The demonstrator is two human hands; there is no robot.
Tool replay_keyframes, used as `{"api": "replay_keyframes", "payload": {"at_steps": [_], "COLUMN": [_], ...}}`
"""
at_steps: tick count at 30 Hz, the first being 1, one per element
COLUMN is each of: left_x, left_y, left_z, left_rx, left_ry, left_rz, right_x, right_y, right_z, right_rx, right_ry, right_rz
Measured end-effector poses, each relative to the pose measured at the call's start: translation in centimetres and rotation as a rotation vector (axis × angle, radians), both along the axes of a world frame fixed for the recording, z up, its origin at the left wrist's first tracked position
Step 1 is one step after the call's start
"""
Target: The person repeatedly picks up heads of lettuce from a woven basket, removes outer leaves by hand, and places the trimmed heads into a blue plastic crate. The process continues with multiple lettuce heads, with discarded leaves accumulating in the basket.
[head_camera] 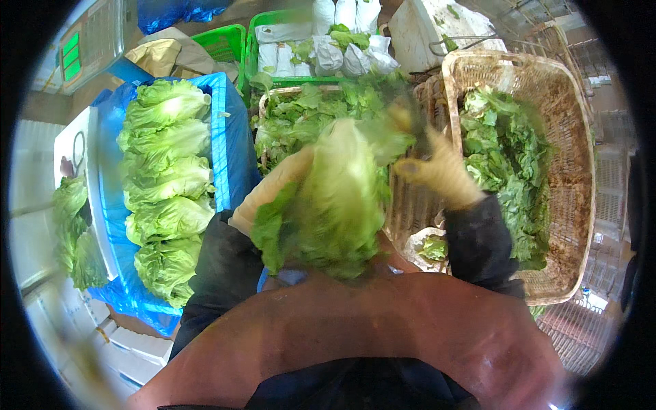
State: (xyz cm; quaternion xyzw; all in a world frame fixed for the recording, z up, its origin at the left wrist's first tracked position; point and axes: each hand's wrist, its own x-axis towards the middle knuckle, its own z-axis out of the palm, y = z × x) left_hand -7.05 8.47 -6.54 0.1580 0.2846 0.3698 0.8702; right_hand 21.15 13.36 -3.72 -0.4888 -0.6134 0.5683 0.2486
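Note:
A large head of leafy lettuce (pixel 341 205) is in front of my apron, its pale base pointing away from me. My left hand (pixel 284 184), in a pale glove, holds it from the left side, the fingers hidden behind the leaves. My right hand (pixel 441 166), in a yellowish glove, is to the right of the head with its fingers spread. Blurred loose leaves (pixel 387 141) are in the air between the head and my right hand. A blurred dark shape beyond the fingertips cannot be made out.
Several lettuce heads (pixel 169 148) lie in a row in a blue-lined box (pixel 221 138) at left. Trimmed leaves fill a basket (pixel 262 110) ahead. A dirty wicker-patterned plastic basket (pixel 569 179) with leaves stands at right. Behind is a green crate (pixel 251 51) with white-wrapped bundles.

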Motion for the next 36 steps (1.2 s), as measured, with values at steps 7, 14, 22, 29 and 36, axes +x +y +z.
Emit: {"api": "replay_keyframes", "payload": {"at_steps": [7, 14, 22, 29, 36], "left_x": [-4.3, -5.9, -8.2, -26.0, -33.3], "left_y": [5.9, 2.2, -10.2, -24.6, -25.6], "left_z": [-0.5, 2.8, 0.1, 0.1, -12.6], "left_rx": [0.259, 0.698, 0.13, 0.091, -0.084], "left_ry": [0.353, 0.883, 0.319, 0.379, 0.675], "left_rz": [-0.231, 0.128, 0.844, 1.368, 1.694], "right_x": [-0.7, -1.8, -20.1, -27.3, -28.2], "right_y": [-2.4, 1.4, -5.6, -8.4, -11.6], "right_z": [-7.2, -5.3, -1.0, 2.2, -0.6], "right_rx": [-0.676, -0.29, -0.169, -0.325, -0.374], "right_ry": [1.083, 0.533, 0.198, 0.19, 0.191], "right_rz": [-0.403, -0.103, 0.169, 0.471, 0.382]}}
